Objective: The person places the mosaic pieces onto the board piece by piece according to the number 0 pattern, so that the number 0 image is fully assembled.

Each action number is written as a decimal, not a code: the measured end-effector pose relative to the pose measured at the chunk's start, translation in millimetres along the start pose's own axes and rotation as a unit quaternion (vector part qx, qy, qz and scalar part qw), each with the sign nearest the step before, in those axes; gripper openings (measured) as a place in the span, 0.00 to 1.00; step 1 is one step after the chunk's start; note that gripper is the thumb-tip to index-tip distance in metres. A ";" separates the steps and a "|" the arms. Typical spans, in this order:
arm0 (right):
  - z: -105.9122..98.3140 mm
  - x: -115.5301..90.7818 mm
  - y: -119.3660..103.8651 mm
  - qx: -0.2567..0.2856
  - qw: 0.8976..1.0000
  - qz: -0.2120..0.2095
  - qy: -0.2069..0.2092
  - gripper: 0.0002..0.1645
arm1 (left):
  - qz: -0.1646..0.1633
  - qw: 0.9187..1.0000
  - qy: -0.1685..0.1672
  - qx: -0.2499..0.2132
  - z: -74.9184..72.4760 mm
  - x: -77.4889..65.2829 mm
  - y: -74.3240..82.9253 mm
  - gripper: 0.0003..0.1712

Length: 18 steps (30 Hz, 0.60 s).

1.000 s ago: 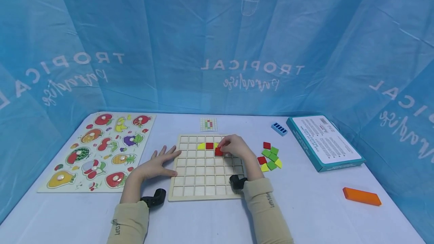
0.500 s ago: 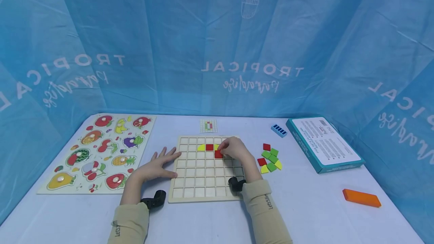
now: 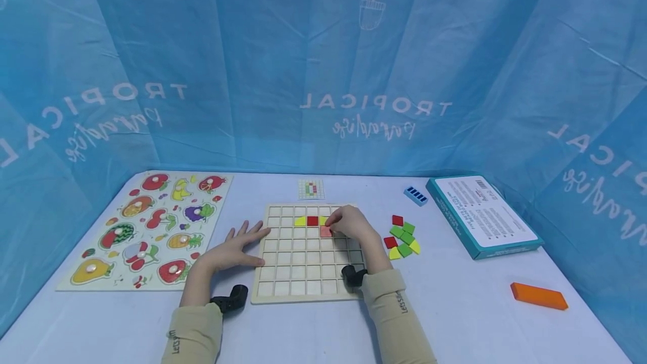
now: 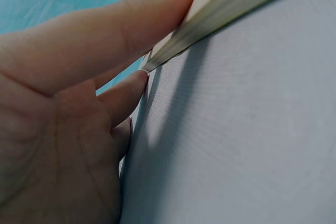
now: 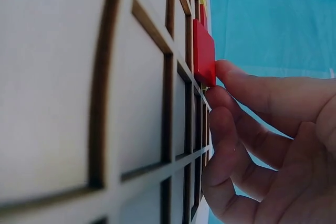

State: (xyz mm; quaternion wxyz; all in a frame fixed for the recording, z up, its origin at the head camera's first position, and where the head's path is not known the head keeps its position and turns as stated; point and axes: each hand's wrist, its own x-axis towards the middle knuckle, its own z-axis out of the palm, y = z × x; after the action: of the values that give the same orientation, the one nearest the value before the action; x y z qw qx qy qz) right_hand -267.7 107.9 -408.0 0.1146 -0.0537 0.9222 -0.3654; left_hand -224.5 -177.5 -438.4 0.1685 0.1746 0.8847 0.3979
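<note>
My right hand [image 3: 352, 224] pinches a red square tile [image 3: 326, 232] by its edge over the upper right of the wooden grid board [image 3: 299, 272]. In the right wrist view the thumb and index finger of that hand [image 5: 278, 129] meet at one corner of the red tile [image 5: 204, 55], which stands proud of the slots. One row above, a yellow rounded tile [image 3: 300, 221], another red tile [image 3: 313, 221] and a partly covered yellow one sit in cells. With fingers spread, my left hand [image 3: 228, 249] rests thumb and fingertips against the board's left edge.
Several loose red, green and yellow tiles [image 3: 402, 234] lie right of the board. Behind it is a small pattern card [image 3: 310, 189]. A fruit puzzle [image 3: 151, 235] lies left; a blue piece [image 3: 416, 195], a teal box [image 3: 482, 215] and an orange block [image 3: 539, 295] lie right.
The red tile under my right fingers has turned from deep red to pale pink in the head view, as light catches its face. Both hands stay almost in place.
</note>
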 end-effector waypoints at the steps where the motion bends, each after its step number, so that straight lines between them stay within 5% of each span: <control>1: -0.4 0.3 0.0 -0.001 1.000 -0.001 0.000 0.05 | 0.000 1.000 0.000 -0.001 -0.2 0.0 0.3 0.49; 18: -20.8 -3.0 13.2 0.004 0.999 -0.009 0.036 0.08 | -0.009 1.000 0.000 -0.004 0.6 1.1 -0.5 0.49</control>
State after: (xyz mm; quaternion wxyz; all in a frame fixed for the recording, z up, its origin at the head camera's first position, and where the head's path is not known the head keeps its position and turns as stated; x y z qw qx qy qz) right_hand -270.2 131.8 -401.8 0.0784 -0.0487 0.9236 -0.3720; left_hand -225.3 -176.9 -439.4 0.1726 0.1658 0.8849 0.3997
